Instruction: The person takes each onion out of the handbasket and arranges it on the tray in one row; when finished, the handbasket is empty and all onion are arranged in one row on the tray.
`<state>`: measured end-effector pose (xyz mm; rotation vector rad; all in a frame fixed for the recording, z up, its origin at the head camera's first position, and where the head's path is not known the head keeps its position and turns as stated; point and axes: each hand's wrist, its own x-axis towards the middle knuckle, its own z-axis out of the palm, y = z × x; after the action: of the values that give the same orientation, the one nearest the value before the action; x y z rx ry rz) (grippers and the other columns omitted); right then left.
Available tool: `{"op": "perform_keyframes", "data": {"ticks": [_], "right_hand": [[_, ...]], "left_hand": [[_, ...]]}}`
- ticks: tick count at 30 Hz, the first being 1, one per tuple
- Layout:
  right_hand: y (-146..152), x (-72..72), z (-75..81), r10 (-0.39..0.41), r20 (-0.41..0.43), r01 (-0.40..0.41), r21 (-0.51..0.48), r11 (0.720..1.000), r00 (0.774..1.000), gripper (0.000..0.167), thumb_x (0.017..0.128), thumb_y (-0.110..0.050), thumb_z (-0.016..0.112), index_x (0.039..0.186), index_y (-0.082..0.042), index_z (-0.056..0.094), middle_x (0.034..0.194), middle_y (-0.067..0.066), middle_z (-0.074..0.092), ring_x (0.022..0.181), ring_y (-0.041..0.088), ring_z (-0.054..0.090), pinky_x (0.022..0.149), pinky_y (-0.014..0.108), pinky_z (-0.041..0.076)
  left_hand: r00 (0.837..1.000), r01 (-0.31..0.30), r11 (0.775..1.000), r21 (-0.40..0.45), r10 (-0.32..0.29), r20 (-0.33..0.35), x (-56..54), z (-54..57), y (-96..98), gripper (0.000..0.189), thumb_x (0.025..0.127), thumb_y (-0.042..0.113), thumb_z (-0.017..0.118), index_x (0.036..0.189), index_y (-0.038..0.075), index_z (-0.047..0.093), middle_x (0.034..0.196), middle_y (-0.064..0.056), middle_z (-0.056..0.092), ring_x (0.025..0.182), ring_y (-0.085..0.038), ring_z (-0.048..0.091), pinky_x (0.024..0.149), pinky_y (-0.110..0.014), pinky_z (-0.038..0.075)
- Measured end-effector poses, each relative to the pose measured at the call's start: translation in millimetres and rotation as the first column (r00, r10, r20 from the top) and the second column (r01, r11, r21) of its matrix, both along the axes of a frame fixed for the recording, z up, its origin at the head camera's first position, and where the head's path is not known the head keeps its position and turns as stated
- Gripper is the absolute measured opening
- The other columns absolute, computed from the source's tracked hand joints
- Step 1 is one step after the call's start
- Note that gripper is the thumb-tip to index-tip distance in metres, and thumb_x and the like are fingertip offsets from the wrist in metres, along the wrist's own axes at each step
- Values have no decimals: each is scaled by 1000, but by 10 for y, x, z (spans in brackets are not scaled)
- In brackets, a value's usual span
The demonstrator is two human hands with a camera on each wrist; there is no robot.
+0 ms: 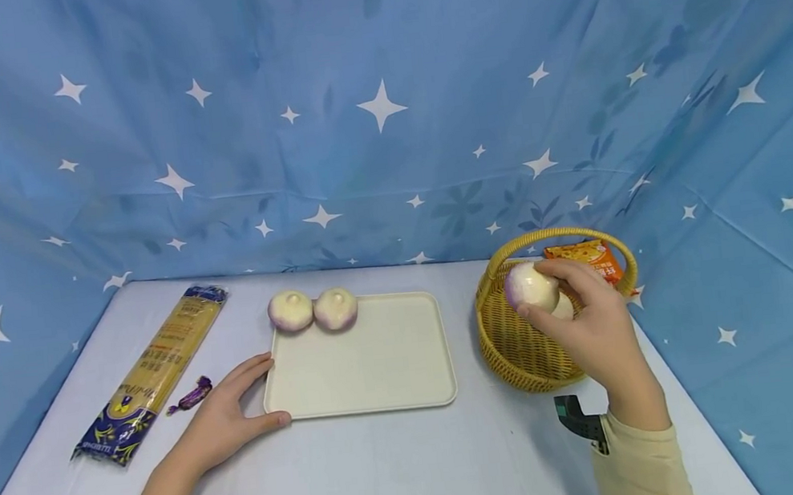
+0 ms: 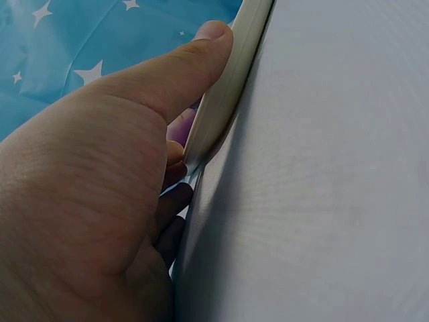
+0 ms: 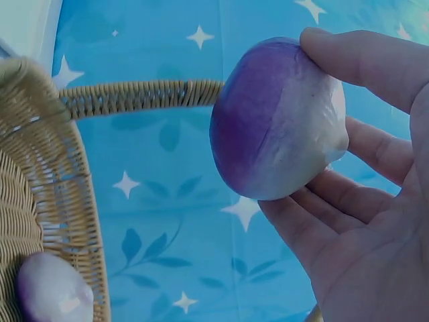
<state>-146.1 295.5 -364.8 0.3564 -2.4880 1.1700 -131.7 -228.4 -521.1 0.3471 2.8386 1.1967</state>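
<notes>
Over the woven basket [image 1: 524, 359], my right hand [image 1: 597, 327] grips a white and purple turnip [image 3: 275, 124] between thumb and fingers. A second turnip [image 3: 55, 288] lies inside the basket, partly hidden by my hand in the head view. Two more turnips [image 1: 290, 311] sit side by side at the far left corner of the cream tray [image 1: 368, 363]. My left hand [image 1: 222, 419] touches that tray at its near left corner, thumb on the front rim [image 2: 231, 80] and fingertips along the left side. Its fingers look extended and relaxed.
A long pack of spaghetti [image 1: 155, 370] lies slanted on the left of the white table. Close to my left hand is a purple wrapped candy [image 1: 193, 394]. An orange snack packet [image 1: 589, 255] shows behind the basket's arched handle [image 1: 533, 237]. Blue star-patterned cloth hangs behind.
</notes>
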Motion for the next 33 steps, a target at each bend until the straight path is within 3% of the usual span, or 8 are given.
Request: {"op": "perform_keyframes", "data": {"ticks": [6,14,17,23,33], "right_hand": [[-134,-4,9,53,-37,-54,-20,998,998,59,87,-6,94,141,-11,71,145,2,64,132,19,60,109,11,47],[-360,-40,-55,95,-123,-88,62,994,988,58,84,-8,96,137,-10,74,142,2,68,133,24,63,107,14,48],[-441,-83,-83,109,-135,-99,77,992,985,59,84,-8,97,138,-10,73,142,2,67,134,24,62,109,21,50],[-661,-262,-113,167,-112,-164,40,986,980,59,90,-16,93,143,-10,70,147,3,64,136,23,59,109,49,56],[-986,-577,-218,177,-207,-181,2,984,962,55,91,-18,92,141,-6,71,145,9,65,134,29,61,107,54,55]], "left_hand": [[1000,3,1000,-1,-3,9,-4,-12,-2,110,80,66,90,164,7,50,173,-14,41,159,-48,32,125,-74,30],[1000,-14,1000,-11,14,-15,25,-8,-32,108,79,64,92,162,7,52,171,-13,43,158,-48,35,124,-74,32],[1000,-2,1000,-3,2,-14,12,-12,-21,108,80,65,91,162,7,52,171,-12,43,158,-47,35,124,-73,32],[1000,-9,1000,-11,9,-13,0,-2,-22,110,79,66,91,162,6,51,171,-14,43,158,-48,34,124,-74,31],[1000,-8,1000,-7,8,-9,2,-1,-1,110,78,67,91,161,6,52,171,-14,43,158,-48,35,125,-73,31]]}}
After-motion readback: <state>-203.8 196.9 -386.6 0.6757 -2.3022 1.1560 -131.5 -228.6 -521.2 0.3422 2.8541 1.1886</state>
